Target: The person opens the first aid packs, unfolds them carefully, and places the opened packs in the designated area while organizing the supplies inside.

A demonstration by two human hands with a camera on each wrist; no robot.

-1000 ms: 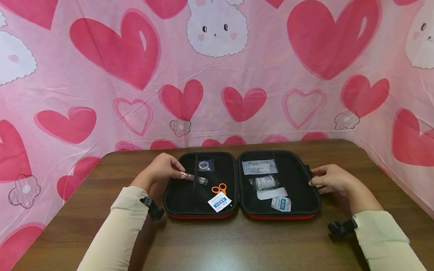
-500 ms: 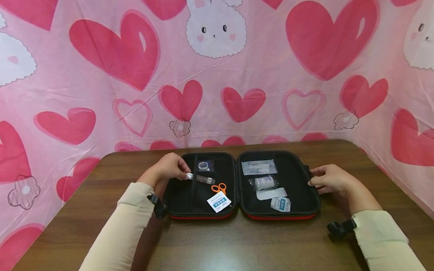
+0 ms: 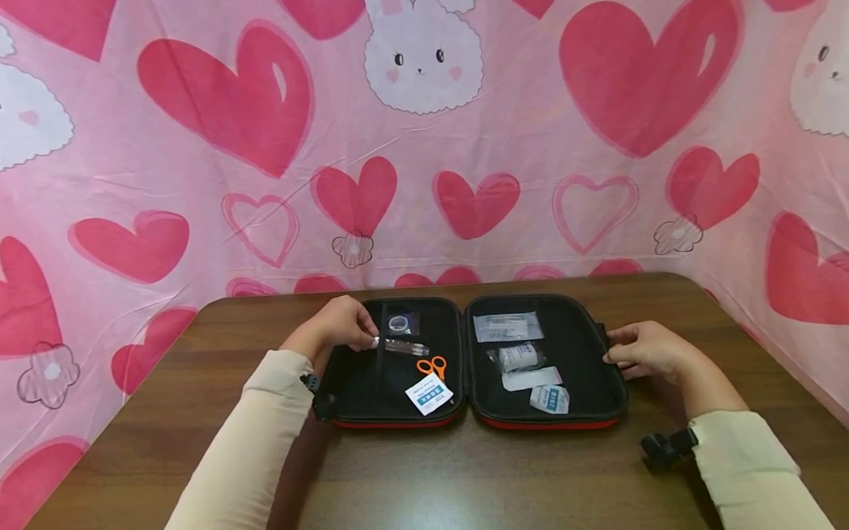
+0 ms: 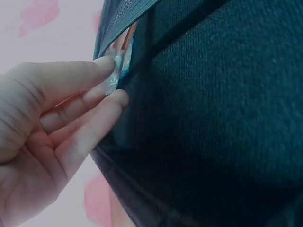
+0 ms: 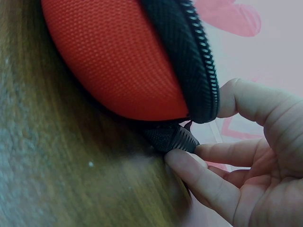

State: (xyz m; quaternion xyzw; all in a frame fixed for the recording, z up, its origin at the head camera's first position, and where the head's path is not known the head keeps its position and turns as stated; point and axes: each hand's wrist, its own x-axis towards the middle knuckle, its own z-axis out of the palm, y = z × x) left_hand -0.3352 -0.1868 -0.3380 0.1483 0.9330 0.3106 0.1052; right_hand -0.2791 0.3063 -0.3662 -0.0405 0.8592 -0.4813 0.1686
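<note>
A black-lined zip case [image 3: 529, 427] with a red outside lies open on the table. In its left half, a slim clear packet [image 3: 408, 347] runs under the black elastic strap [image 3: 382, 373]. My left hand [image 3: 337, 325] pinches the packet's outer end between thumb and fingertips; the left wrist view shows reddish strips inside the packet [image 4: 122, 54]. My right hand [image 3: 649, 350] grips the case's right edge, its fingers at the black handle [image 5: 173, 138] and one digit behind the zipper [image 5: 208, 61].
The left half also has a bagged tape roll [image 3: 399, 324], orange-handled scissors [image 3: 431, 367] and a white-blue sachet [image 3: 428, 394]. On the right lie a flat clear packet [image 3: 507, 326], a wrapped bandage roll [image 3: 519, 357], a white strip [image 3: 531, 379] and another sachet [image 3: 550, 399].
My left hand has moved to the right, sliding the slim packet further under the strap toward the case's middle. The right hand has stayed at the case's edge.
</note>
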